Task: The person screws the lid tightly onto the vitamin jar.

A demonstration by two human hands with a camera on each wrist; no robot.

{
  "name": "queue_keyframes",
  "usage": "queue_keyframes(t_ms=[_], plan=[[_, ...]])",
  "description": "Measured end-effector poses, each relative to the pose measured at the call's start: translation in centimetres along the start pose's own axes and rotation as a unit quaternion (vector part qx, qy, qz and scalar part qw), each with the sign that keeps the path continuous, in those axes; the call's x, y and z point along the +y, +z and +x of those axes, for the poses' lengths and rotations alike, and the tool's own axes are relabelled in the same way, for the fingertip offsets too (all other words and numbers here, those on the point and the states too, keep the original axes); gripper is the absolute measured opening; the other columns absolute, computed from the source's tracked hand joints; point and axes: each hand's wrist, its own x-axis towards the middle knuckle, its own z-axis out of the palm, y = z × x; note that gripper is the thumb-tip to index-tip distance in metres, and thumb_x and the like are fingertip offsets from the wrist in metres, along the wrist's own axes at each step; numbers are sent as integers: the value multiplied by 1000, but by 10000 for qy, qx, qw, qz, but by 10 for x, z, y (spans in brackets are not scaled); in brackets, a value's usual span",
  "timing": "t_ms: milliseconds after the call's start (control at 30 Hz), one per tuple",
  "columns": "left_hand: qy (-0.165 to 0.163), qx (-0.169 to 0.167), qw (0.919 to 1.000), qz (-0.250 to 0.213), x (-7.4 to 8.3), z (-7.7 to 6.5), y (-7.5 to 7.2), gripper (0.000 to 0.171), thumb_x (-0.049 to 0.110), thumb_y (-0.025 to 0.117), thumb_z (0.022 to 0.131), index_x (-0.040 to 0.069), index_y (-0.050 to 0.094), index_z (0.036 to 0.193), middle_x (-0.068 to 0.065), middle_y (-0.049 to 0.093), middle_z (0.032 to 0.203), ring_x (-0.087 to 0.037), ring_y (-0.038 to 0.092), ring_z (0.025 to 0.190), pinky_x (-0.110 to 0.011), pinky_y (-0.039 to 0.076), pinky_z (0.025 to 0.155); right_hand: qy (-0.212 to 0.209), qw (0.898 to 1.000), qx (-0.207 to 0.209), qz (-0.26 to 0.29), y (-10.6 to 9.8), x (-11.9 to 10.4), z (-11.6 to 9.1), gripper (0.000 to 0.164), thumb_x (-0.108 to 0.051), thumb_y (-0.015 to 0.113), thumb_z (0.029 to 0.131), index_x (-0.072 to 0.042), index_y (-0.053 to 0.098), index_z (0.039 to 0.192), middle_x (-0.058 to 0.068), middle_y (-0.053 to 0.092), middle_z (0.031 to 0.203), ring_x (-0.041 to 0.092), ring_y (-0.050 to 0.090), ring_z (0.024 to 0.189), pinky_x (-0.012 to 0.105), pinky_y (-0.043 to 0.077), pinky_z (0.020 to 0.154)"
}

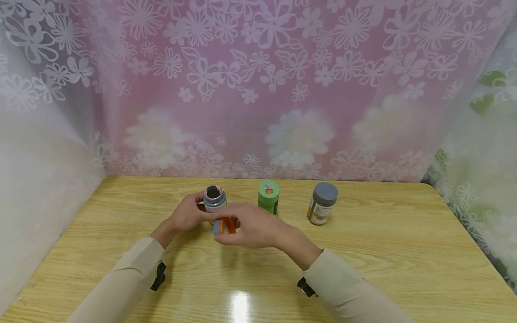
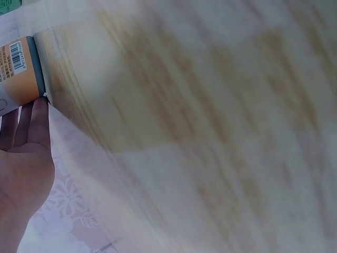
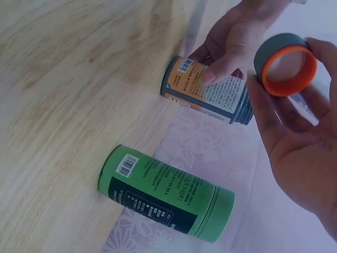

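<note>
My left hand (image 1: 188, 213) grips an uncapped grey jar (image 1: 214, 200) that stands upright on the table. Its mouth shows dark inside, with a shiny torn-looking rim. In the right wrist view the jar (image 3: 205, 90) has an orange and white label, and the left thumb lies along its side. Just in front of the jar, my right hand (image 1: 256, 225) pinches a grey screw lid (image 3: 281, 46) by its edge. The lid is tipped so its orange inner ring (image 3: 271, 87) shows, and it is apart from the jar.
A green canister (image 1: 268, 197) with its lid on stands right of the held jar. Further right is a second jar (image 1: 324, 203) with a grey lid. Both are on the wooden table (image 1: 390, 258), toward its back edge, before a pink flowered curtain (image 1: 254, 82).
</note>
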Motion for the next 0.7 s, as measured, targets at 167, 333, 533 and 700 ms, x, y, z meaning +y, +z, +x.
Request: queue_keyframes(t_ms=[167, 333, 533, 700], plan=[[-106, 105, 9999, -72, -18, 6, 1, 53, 22, 72, 75, 8, 51, 121, -10, 56, 107, -20, 58, 89, -33, 47, 66, 353, 9962, 555, 574, -5, 1, 4, 42, -44, 60, 81, -19, 58, 115, -10, 56, 91, 11, 54, 78, 22, 45, 66], [-102, 90, 9998, -127, -20, 7, 1, 59, 30, 73, 73, 10, 49, 124, -9, 56, 107, -20, 58, 89, -33, 49, 66, 747, 9875, 964, 999, -12, -1, 8, 44, -42, 64, 78, -17, 58, 115, -9, 56, 95, 8, 56, 82, 24, 47, 68], [-83, -17, 9993, -353, 0, -1, -1, 51, 20, 72, 75, 6, 52, 119, -10, 56, 104, -21, 58, 86, -37, 48, 68, 986, 9812, 1199, 1143, -19, -4, 12, 50, -49, 62, 77, -19, 55, 117, -9, 56, 98, 8, 55, 85, 25, 47, 68], [-70, -51, 9982, -597, 2, 0, 1, 48, 16, 73, 74, 8, 54, 118, -10, 56, 106, -22, 59, 89, -40, 49, 71, 1036, 9660, 1734, 1613, -23, -3, 20, 45, -47, 61, 78, -17, 55, 112, -5, 58, 94, 7, 57, 85, 26, 48, 68]])
